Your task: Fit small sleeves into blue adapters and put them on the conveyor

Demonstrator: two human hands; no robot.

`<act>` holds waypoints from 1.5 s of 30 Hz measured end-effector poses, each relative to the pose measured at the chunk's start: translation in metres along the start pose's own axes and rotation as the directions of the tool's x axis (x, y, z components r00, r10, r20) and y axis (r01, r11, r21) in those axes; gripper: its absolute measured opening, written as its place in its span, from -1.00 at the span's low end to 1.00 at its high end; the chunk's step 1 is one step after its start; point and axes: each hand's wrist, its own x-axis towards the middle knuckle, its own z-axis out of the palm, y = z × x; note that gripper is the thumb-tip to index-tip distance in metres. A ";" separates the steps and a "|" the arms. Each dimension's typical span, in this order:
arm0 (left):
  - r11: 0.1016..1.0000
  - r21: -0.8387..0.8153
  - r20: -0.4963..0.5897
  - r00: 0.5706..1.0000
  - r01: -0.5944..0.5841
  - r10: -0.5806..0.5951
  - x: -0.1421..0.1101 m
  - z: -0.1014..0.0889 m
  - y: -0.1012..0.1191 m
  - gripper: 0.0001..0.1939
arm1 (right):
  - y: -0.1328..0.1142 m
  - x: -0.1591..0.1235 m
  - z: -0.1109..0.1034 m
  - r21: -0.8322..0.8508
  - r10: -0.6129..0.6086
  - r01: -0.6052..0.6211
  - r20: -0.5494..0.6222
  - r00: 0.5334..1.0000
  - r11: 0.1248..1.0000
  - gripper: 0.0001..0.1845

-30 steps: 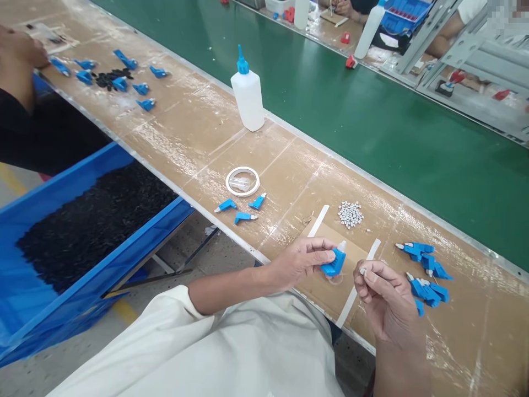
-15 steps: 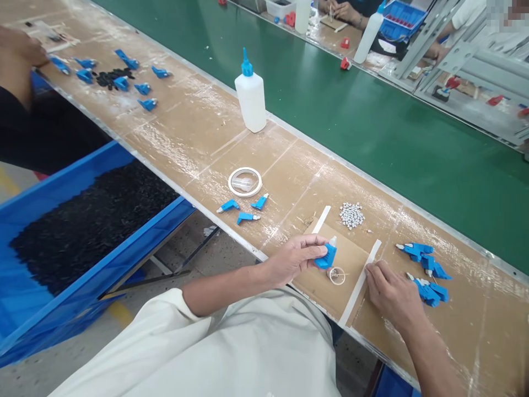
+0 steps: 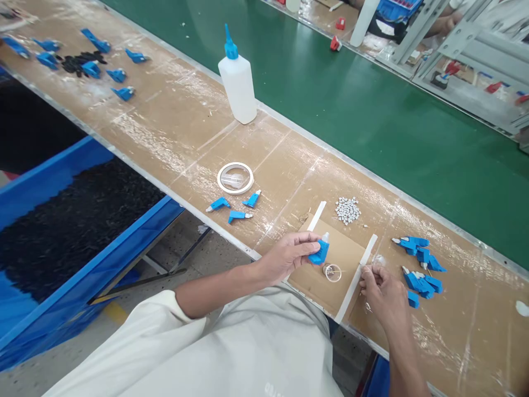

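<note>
My left hand [image 3: 294, 252] pinches a small blue plastic part [image 3: 319, 252] with a whitish tip pointing up, above a cardboard sheet [image 3: 336, 242]. Just below that part sits a small round clear cup [image 3: 332, 272] with a thin stick across it. Beside the right white tape strip [image 3: 357, 278], my right hand [image 3: 382, 292] is closed, thumb and fingertips together; whatever they hold, if anything, is too small to make out. Right of this hand lie several similar blue parts [image 3: 422, 281]. A pile of small grey-white pieces [image 3: 347, 210] rests beyond the cardboard.
A white bottle with a blue nozzle [image 3: 238, 88] stands by the green belt [image 3: 297, 82]. Near a tape roll [image 3: 235, 193] are three blue parts [image 3: 237, 215]. More blue parts [image 3: 91, 69] surround black pieces [image 3: 76, 64]. A blue bin [image 3: 136, 231] of black pieces is below left.
The view has shifted slightly. My right hand has turned, its thumb and fingertips now together near the tape strip. My left hand keeps the blue part. A neighbour's hand at left has left view.
</note>
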 end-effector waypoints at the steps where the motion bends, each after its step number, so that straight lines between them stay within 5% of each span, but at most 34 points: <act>1: 1.000 0.000 0.003 1.000 0.003 -0.003 0.000 0.000 0.000 -0.60 | -0.003 0.000 0.003 -0.014 0.007 -0.007 -0.017 1.000 1.000 -0.59; 8: 1.000 -0.017 -0.021 1.000 -0.002 0.001 0.000 -0.004 -0.003 -0.58 | -0.019 0.010 0.003 -0.193 -0.025 0.006 -0.099 0.995 0.981 -0.66; 19: 1.000 -0.028 -0.022 1.000 0.013 -0.013 0.001 -0.009 -0.007 -0.55 | -0.030 0.018 -0.005 -0.492 -0.156 0.126 -0.021 0.988 0.861 -0.75; 29: 0.999 -0.032 -0.016 0.999 0.027 -0.028 0.000 -0.009 -0.012 -0.52 | -0.048 0.033 -0.010 -0.425 -0.070 0.085 0.052 0.996 0.901 -0.86; 33: 0.999 -0.041 -0.011 1.000 0.020 -0.020 0.000 -0.010 -0.011 -0.53 | -0.044 0.033 -0.017 -0.311 -0.039 0.056 0.061 0.997 0.949 -0.88; 36: 0.999 -0.047 -0.007 1.000 0.017 -0.018 0.000 -0.010 -0.009 -0.53 | -0.037 0.029 -0.027 0.058 0.002 -0.008 0.102 0.995 0.998 -0.83; 40: 0.998 -0.053 0.005 1.000 0.019 -0.019 0.000 -0.007 -0.007 -0.54 | -0.035 0.013 -0.030 0.618 -0.040 -0.018 0.080 0.996 0.786 -0.81; 45: 0.997 -0.052 0.019 0.998 0.058 -0.057 -0.001 0.000 -0.009 -0.51 | -0.054 -0.013 -0.015 0.838 -0.191 0.103 0.002 0.982 0.535 -0.82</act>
